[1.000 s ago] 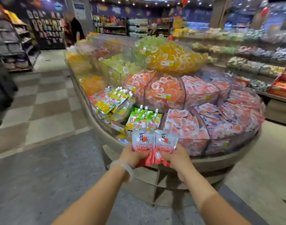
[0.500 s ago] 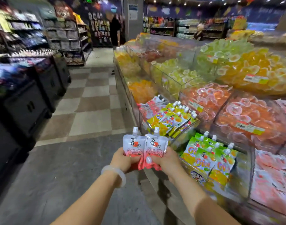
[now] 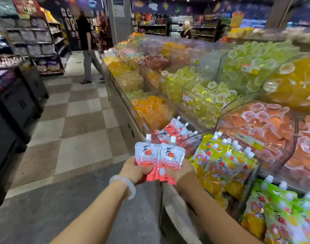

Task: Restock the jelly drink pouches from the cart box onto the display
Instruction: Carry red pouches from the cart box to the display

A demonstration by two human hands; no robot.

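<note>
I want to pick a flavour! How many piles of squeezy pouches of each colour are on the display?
Red-and-white pouch pile: 1
Yellow pouch pile: 1
Green pouch pile: 1
Total: 3

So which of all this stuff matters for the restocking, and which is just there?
For the job:
left hand
right hand
red pouches held in both hands
bin of matching red pouches

Just there:
yellow pouches
green pouches
jelly cups
shopper
</note>
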